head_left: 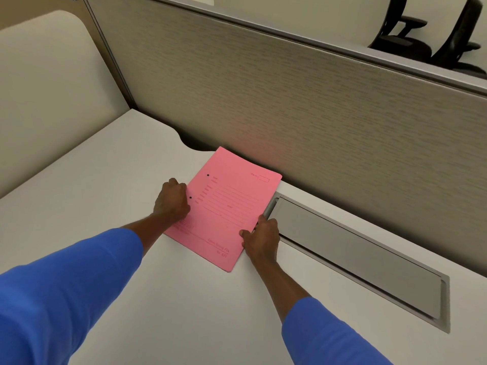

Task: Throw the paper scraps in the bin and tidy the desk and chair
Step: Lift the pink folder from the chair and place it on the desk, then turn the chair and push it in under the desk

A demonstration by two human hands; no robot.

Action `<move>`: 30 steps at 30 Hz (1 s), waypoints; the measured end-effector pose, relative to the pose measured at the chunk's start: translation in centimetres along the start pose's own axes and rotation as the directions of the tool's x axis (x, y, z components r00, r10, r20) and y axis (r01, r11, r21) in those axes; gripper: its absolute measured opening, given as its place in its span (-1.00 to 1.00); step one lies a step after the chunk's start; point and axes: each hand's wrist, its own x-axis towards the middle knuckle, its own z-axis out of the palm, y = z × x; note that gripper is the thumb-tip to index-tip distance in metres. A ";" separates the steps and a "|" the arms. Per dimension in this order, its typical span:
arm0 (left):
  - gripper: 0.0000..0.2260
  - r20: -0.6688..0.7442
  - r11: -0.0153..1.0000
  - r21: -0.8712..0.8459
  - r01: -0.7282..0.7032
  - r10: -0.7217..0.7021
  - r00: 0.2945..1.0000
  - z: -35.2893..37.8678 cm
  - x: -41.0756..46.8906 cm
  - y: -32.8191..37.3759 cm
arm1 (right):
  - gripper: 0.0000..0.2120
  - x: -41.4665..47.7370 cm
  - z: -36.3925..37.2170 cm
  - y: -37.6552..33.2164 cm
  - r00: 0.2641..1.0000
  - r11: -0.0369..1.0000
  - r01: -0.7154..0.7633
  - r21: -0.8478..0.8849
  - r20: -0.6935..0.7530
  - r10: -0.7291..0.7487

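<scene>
A pink file folder (229, 204) lies flat on the white desk (105, 206), its far corner close to the grey partition. My left hand (172, 200) rests curled on the folder's left edge beside two punched holes. At the folder's right edge my right hand (262, 238) presses with thumb and fingers on the paper. Both arms wear blue sleeves. No paper scraps, bin or desk chair show in this view.
A grey cable-tray lid (355, 256) is set into the desk right of the folder. The grey fabric partition (290, 101) runs along the back. A cream panel (47, 88) stands at the left. Two black office chairs (434, 35) sit beyond the partition.
</scene>
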 end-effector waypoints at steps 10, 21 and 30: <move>-0.59 0.024 0.981 0.195 -0.004 0.000 1.000 -1.0 -1.2 1.1 | -0.67 -0.6 0.0 0.4 0.999 0.996 0.052 -0.074 0.007 -0.052; -0.80 -0.038 0.967 0.251 0.045 -0.037 0.999 -4.8 -7.2 0.7 | -0.62 -8.6 -2.4 2.0 0.993 0.986 0.104 -0.129 0.066 -0.096; -0.70 0.015 0.986 0.165 0.017 -0.020 1.000 -5.6 -18.9 -2.3 | -0.84 -20.0 -4.4 3.3 0.975 0.969 0.179 -0.167 0.165 -0.152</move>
